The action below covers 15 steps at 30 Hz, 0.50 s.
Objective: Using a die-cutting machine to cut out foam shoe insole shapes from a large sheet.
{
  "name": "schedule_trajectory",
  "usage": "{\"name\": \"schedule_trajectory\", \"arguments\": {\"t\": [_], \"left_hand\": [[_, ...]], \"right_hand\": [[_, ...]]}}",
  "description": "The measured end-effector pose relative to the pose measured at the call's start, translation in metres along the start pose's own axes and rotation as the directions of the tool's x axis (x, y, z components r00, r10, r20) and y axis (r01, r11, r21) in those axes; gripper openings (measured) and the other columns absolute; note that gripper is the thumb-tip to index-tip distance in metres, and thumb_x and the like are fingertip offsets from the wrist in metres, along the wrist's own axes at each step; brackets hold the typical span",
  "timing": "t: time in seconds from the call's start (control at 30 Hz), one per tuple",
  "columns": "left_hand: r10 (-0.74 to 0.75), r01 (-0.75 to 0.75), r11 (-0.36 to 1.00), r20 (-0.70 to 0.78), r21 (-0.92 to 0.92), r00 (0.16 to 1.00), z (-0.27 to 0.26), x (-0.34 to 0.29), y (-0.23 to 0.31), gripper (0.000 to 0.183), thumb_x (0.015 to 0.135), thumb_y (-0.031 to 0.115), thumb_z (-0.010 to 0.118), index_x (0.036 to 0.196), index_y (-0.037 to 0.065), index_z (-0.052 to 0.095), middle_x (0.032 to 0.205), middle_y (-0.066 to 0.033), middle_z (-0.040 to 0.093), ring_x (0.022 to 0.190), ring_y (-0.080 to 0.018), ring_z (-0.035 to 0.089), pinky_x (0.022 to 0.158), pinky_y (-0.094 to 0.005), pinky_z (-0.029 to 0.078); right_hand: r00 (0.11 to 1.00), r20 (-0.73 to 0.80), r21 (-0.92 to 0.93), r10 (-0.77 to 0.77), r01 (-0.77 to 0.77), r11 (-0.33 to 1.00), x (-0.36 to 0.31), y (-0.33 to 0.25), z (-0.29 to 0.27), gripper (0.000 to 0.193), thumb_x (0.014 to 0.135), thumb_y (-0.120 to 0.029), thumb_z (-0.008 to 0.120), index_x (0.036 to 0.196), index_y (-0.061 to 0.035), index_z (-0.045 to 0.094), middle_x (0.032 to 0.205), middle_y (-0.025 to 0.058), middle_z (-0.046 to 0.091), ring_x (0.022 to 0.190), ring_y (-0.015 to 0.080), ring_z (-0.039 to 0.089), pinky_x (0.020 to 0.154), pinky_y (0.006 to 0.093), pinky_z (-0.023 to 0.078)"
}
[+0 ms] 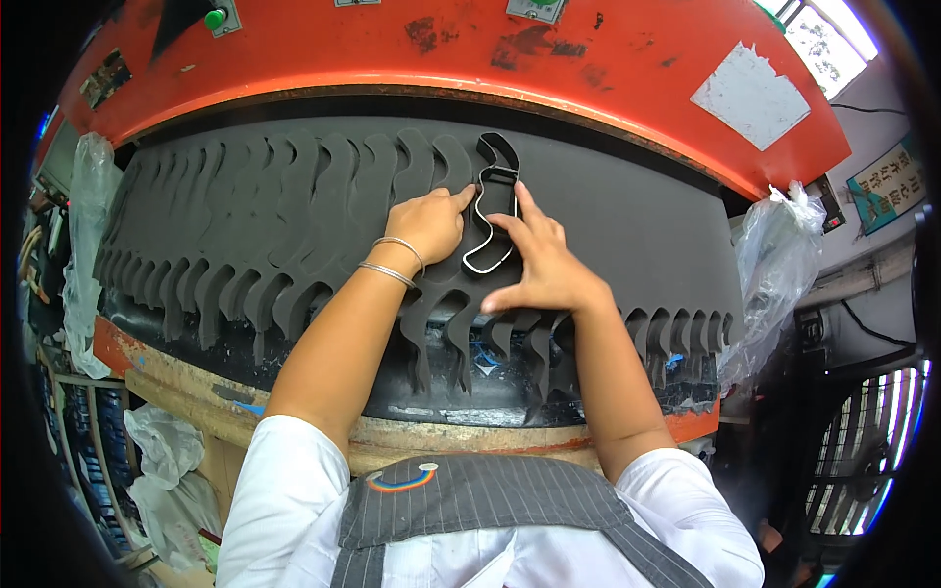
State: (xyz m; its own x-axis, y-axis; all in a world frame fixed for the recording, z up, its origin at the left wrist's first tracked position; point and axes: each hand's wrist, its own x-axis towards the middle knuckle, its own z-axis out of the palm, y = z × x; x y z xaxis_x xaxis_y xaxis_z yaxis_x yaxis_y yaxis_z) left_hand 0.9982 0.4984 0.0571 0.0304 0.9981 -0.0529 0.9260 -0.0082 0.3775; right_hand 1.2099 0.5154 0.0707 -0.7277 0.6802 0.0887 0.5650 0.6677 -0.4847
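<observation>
A curved metal cutting die [490,257], a wavy outline with a dark crossbar near its upper end, stands on a dark grey foam sheet [637,216]. My left hand [428,227] is at the die's left side, one finger stretched out to its edge and the others partly bent. From the right, my right hand [549,263] reaches over the die with fingers spread. Its fingertips touch the die's right side, and the thumb points left, apart from it. Wavy cut-out shapes [333,186] fill the sheet left of the die.
An orange machine beam [441,59] with green buttons spans the far side. Foam strips [421,343] hang over the near edge, above a worn wooden ledge [392,438]. Clear plastic bags [779,265] hang at both ends of the machine.
</observation>
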Motion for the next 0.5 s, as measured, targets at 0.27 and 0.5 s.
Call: {"name": "schedule_trajectory", "arguments": {"t": [0.27,0.5], "left_hand": [[0.026,-0.026,0.998,-0.011,-0.059,1.000,0.002,0.003,-0.005,0.048,0.091,0.018,0.048,0.139,0.028,0.050,0.105,-0.0094,0.061,0.094,-0.0309,0.064,0.082,-0.0429,0.052],[0.068,-0.075,0.993,-0.081,-0.087,0.994,0.000,0.006,-0.008,0.044,0.091,0.020,0.050,0.135,0.024,0.054,0.105,-0.0107,0.062,0.092,-0.0316,0.065,0.081,-0.0415,0.052]], "right_hand": [[0.998,-0.069,0.032,0.002,0.000,0.999,0.009,0.000,0.009,0.087,0.053,-0.047,0.090,0.117,-0.0030,0.053,0.150,0.0377,0.015,0.139,0.0511,0.022,0.114,0.0570,0.021],[0.993,-0.082,-0.106,-0.079,0.070,0.992,0.008,0.000,0.013,0.095,0.054,-0.054,0.087,0.125,-0.0038,0.050,0.151,0.0373,0.008,0.141,0.0498,0.017,0.114,0.0584,0.019]]}}
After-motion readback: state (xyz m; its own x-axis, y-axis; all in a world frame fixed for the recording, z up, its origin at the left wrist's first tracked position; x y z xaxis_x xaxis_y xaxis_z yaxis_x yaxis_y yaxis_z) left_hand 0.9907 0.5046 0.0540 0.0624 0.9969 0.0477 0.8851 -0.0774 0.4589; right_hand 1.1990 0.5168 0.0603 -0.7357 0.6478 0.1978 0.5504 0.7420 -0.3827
